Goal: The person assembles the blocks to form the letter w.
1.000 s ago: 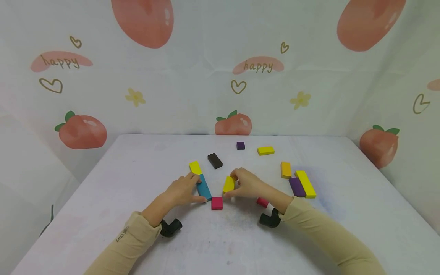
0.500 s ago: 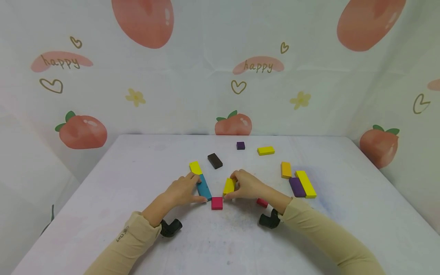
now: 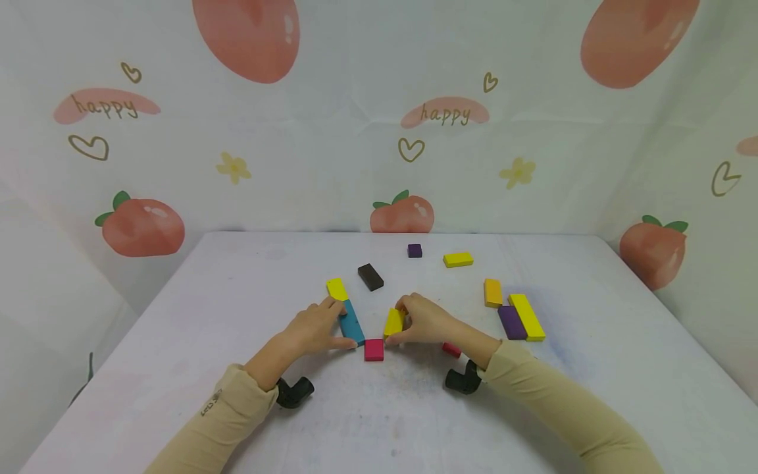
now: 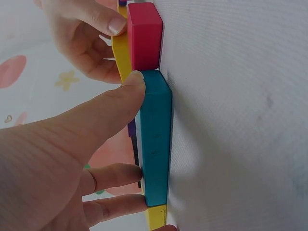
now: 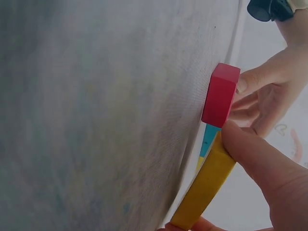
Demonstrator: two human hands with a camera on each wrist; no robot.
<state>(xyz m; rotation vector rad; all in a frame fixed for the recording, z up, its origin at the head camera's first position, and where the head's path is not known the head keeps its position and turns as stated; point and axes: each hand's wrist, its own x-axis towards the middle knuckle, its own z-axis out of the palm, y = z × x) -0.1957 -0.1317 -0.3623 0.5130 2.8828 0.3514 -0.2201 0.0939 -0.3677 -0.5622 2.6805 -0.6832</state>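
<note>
My left hand [image 3: 310, 329] holds a blue block [image 3: 353, 327] lying flat, its thumb at the near end and fingers along the side toward the far end. A yellow block [image 3: 337, 288] continues the line beyond the blue one. By the blue block's near end sits a red block [image 3: 374, 350]; in the left wrist view the two are right against each other. My right hand [image 3: 429, 320] pinches another yellow block [image 5: 204, 185] lengthwise between thumb and fingers. That block's near end is close to the red block's far right corner, and it leans away to the right.
A dark brown block [image 3: 370, 277] lies behind the hands, with a small purple block [image 3: 414, 251] and a yellow block [image 3: 458, 260] farther back. Orange [image 3: 493, 293], purple [image 3: 512, 322] and long yellow [image 3: 526, 317] blocks lie at right. Another red block [image 3: 452, 349] is partly under the right forearm.
My right hand has shifted slightly toward me with the yellow block, bringing it nearer the red block. The left hand and the blue block have stayed in place.
</note>
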